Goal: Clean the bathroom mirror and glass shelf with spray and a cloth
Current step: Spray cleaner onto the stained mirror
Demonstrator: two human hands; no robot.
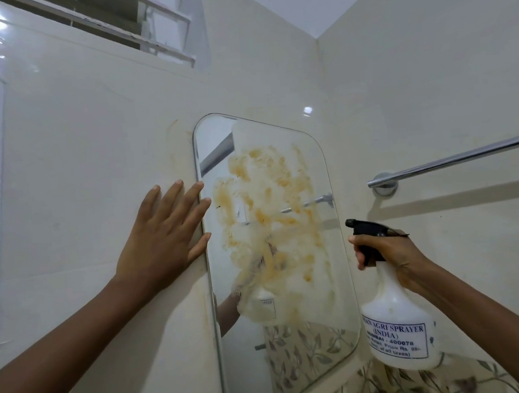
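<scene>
A rounded rectangular mirror hangs on the cream tiled wall, its middle smeared with orange-brown stains. My left hand lies flat on the wall at the mirror's left edge, fingers spread, fingertips just over the rim. My right hand grips the neck of a white spray bottle with a black trigger head, nozzle pointing left toward the mirror from just off its right edge. No cloth or glass shelf is in view.
A chrome towel bar juts from the right wall above the bottle. A louvred window sits high on the left. Leaf-patterned tiles run along the bottom right.
</scene>
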